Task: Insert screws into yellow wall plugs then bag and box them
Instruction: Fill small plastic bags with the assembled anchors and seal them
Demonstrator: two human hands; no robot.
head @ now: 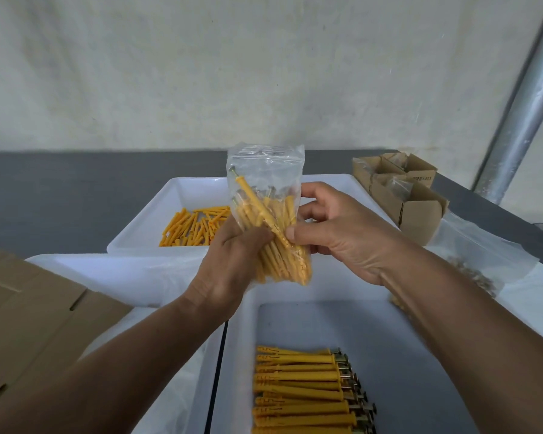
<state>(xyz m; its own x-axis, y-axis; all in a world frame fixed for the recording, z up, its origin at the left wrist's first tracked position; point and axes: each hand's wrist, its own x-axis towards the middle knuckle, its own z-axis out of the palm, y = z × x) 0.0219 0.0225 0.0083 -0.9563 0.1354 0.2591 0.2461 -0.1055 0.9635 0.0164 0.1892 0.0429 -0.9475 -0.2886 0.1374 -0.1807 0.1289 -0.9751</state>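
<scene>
Head view: the person is holding a clear zip bag (265,170) upright above the near white tray (240,324), well clear of the table (44,198). The left hand (229,264) is gripping the bag's lower half, fingers curled round the bundle of yellow plugs (282,264) inside. The right hand (342,233) is pinching the bag's right edge between thumb and fingers. One plug is lying slantwise across the bundle, its screw head pointing at the film at upper left. Whether the zip is sealed cannot be told.

Assembled plugs (298,389) are lying in a row in the near tray, loose plugs (195,227) are sitting in the far tray (157,214), and small cardboard boxes (420,214) are standing at right rear.

Risks judged: squeezing could be driving the slanting screw through the film, and an unsealed mouth could be spilling pieces if the bag tips on its way to a box
</scene>
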